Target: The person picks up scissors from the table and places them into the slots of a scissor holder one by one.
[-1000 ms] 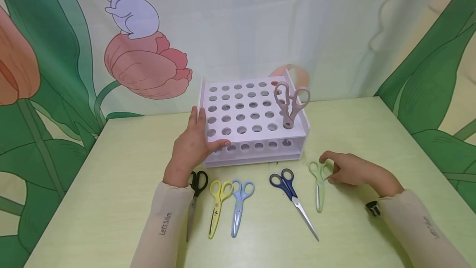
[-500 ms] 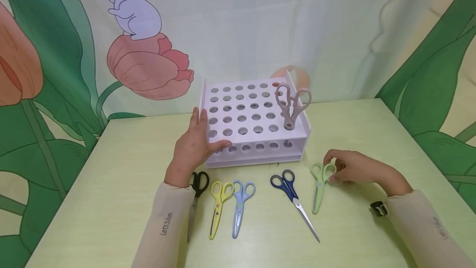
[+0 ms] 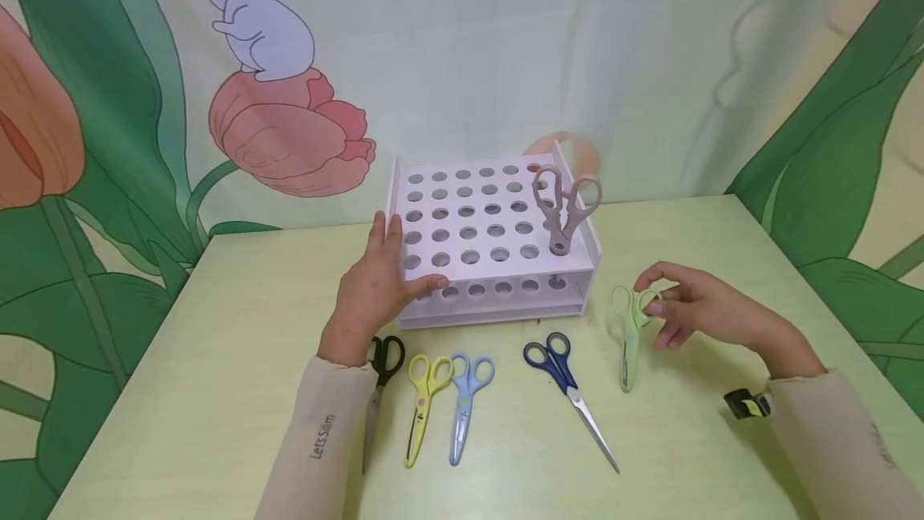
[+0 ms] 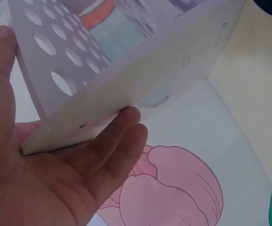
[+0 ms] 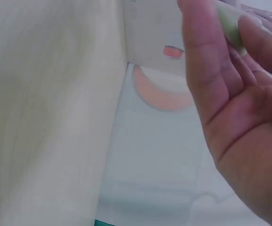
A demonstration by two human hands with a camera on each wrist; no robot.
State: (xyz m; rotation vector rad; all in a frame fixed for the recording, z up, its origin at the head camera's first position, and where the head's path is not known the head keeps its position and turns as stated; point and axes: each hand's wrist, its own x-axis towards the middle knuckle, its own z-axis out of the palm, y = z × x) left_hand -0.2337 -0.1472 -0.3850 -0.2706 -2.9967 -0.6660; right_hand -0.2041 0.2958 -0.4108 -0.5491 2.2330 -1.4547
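Against the left side of a white rack with rows of holes rests my left hand, fingers straight along its outer wall and thumb across the front edge. The left wrist view shows the fingertips touching that side panel. My right hand pinches one handle loop of light green scissors, whose blades point down toward the table. In the right wrist view only a bit of green handle shows between thumb and fingers. Mauve scissors stand handles up in a front right hole.
In front of the rack lie black scissors partly behind my left wrist, yellow scissors, light blue scissors and navy scissors with bare steel blades. A printed curtain hangs behind the table.
My right hand has risen and moved slightly right, bringing the green scissors up and a little away from me. My left hand stays against the rack.
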